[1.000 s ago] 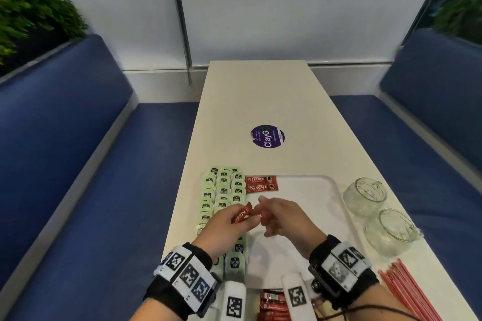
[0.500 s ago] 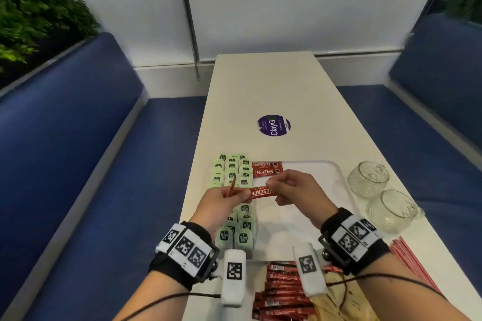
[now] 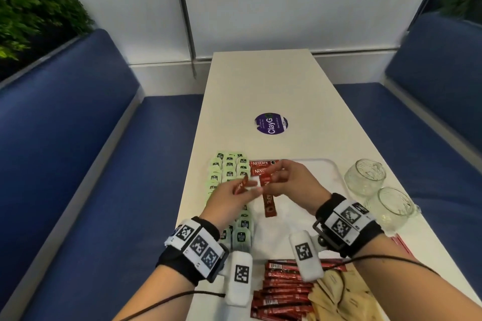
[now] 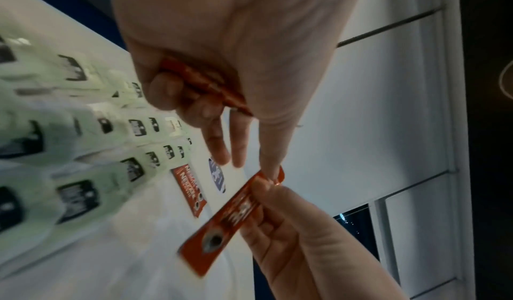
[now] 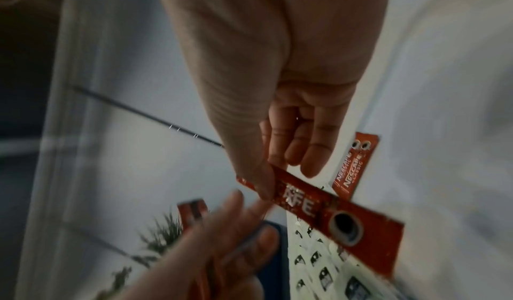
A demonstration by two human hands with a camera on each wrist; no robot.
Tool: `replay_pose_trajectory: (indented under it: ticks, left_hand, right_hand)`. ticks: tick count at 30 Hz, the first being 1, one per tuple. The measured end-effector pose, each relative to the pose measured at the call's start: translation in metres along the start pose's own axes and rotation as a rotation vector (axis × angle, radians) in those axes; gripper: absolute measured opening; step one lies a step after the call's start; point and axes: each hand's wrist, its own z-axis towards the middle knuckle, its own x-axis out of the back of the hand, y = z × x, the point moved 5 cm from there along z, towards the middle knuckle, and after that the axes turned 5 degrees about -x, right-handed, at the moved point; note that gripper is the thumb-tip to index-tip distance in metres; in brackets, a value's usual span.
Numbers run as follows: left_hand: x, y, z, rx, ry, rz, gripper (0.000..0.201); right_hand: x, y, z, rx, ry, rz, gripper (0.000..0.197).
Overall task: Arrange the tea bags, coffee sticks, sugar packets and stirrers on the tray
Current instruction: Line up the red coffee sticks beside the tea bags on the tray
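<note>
Over the white tray [image 3: 329,164], my right hand [image 3: 274,178] pinches the top of a red coffee stick [image 3: 269,203], which hangs with its lower end toward me. In the right wrist view the pinch [image 5: 273,179] is plain on the same stick [image 5: 337,213]. My left hand [image 3: 249,190] grips a second coffee stick [image 3: 241,185] in its curled fingers [image 4: 177,94], and its thumb tip touches the upper end of the hanging stick [image 4: 236,212]. Rows of green tea bags [image 3: 229,170] fill the tray's left side. Two coffee sticks [image 3: 262,167] lie flat beside them.
A pile of coffee sticks [image 3: 283,292] and brown sugar packets [image 3: 339,297] lie at the table's near edge. Red stirrers [image 3: 403,243] lie at the right behind my wrist. Two glass cups [image 3: 365,177] [image 3: 392,206] stand right of the tray. Blue benches flank the table.
The stick held level between both hands now hangs downward from my right hand. My left hand keeps its own stick.
</note>
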Motion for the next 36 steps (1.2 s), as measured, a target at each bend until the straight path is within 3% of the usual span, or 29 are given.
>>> replay_pose_trajectory:
  ticks: [3,5,7,10,14,17,21,26,31,36]
  left_hand:
    - [0.002,0.015,0.009,-0.071,0.058,0.010,0.015]
    - [0.004,0.017,0.013,-0.086,0.111,0.011,0.011]
    - [0.009,0.014,0.016,-0.063,0.216,-0.112,0.012]
    - [0.017,0.006,0.015,-0.002,0.320,-0.272,0.013]
    - [0.013,-0.001,0.016,0.052,0.271,-0.272,0.028]
    - [0.012,-0.004,0.020,0.147,0.216,-0.287,0.043]
    - [0.018,-0.013,0.028,0.167,0.192,-0.267,0.022]
    - [0.024,-0.024,0.034,0.157,0.192,-0.301,0.009]
    - [0.036,-0.029,0.032,0.125,0.203,-0.338,0.009]
    - [0.039,-0.034,0.028,0.137,0.157,-0.354,0.013]
  right_hand:
    - [-0.008,-0.008,-0.002,0.064,-0.069,-0.220,0.034]
    - [-0.010,-0.010,-0.002,0.110,-0.051,-0.260,0.021]
    - [-0.007,-0.007,-0.002,0.100,-0.046,-0.228,0.008]
    - [0.001,0.004,-0.001,0.004,-0.054,-0.049,0.012]
    - [0.013,0.022,0.006,-0.089,-0.048,0.161,0.016]
    - [0.024,0.041,0.022,-0.194,-0.037,0.046,0.019]
    - [0.035,0.063,0.048,-0.316,-0.015,-0.193,0.007]
    - [0.032,0.075,0.083,-0.347,0.113,-0.199,0.019]
    - [0.029,0.081,0.105,-0.359,0.150,-0.315,0.031]
    - [0.031,0.076,0.115,-0.342,0.148,-0.382,0.026]
